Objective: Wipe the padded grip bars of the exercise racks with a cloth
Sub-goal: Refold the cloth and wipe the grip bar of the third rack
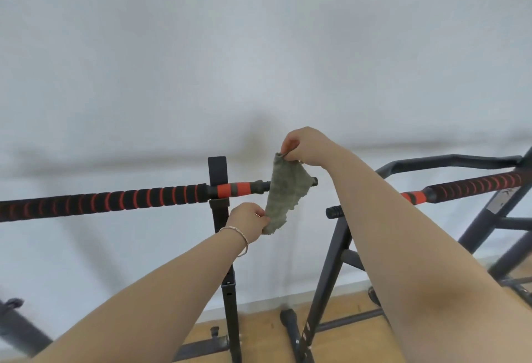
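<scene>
Your right hand (302,146) pinches the top corner of a grey cloth (283,192) while your left hand (249,221) pinches its bottom edge, stretching it in front of the end of the left padded bar (115,200). A second padded bar (475,185) lies beyond your right forearm.

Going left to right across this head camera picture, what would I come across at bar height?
First the left padded bar → black upright post → grey cloth → right padded bar.
</scene>
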